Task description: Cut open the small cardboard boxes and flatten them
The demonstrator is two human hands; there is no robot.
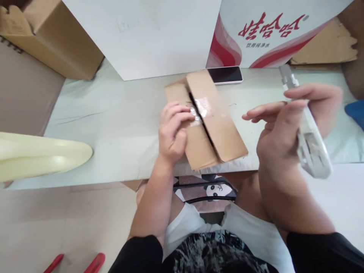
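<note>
A small brown cardboard box (pixel 224 129) lies slanted on the pale cloth-covered table. A dark gap runs along its top between two flaps, and pieces of clear tape (pixel 203 106) cling to both sides of it. My left hand (pixel 173 132) grips the left flap, its curled fingertips at the tape beside the gap. To the right of the box, raised and apart from it, my right hand (pixel 280 132) holds a light grey utility knife (pixel 314 151). The knife's front end points away from me; motion blur hides whether a blade sticks out.
Behind the box lies a phone (pixel 226 75) with a dark screen. A large white carton (pixel 170 34) with red print stands at the back. Another brown carton (pixel 65 41) is at back left, a pale yellow rounded object (pixel 45 155) at left, and a blue item (pixel 355 113) at far right.
</note>
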